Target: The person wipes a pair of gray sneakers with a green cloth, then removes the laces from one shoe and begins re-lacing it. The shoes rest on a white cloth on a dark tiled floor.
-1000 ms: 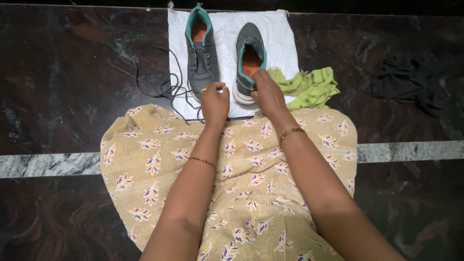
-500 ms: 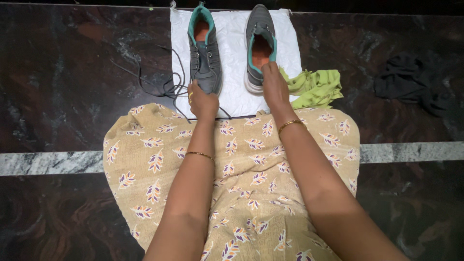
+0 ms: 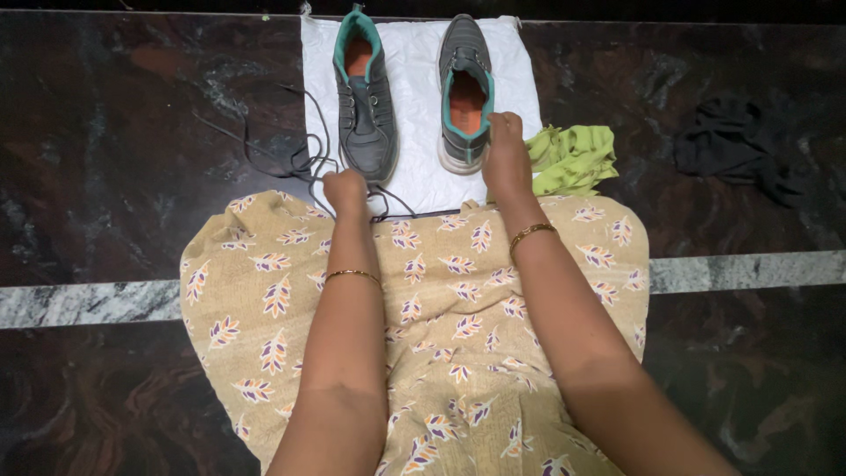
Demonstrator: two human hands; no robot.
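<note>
Both grey shoes sit unlaced on the white sheet (image 3: 414,167), left hand (image 3: 345,192) closed on the loose lace (image 3: 304,163) by the left shoe (image 3: 366,123), right hand (image 3: 507,159) gripping the right shoe (image 3: 463,53) at its heel, so lacing looks undone.

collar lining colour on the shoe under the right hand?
Teal lining on the grey shoe; head view.

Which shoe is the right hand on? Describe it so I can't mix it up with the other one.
Find the white sheet on the dark floor, ahead of the lap. Two grey shoes stand on it; the right hand rests at the right shoe. Its open heel faces the person, unlike the left shoe, and it lies beside the green cloth.
</note>
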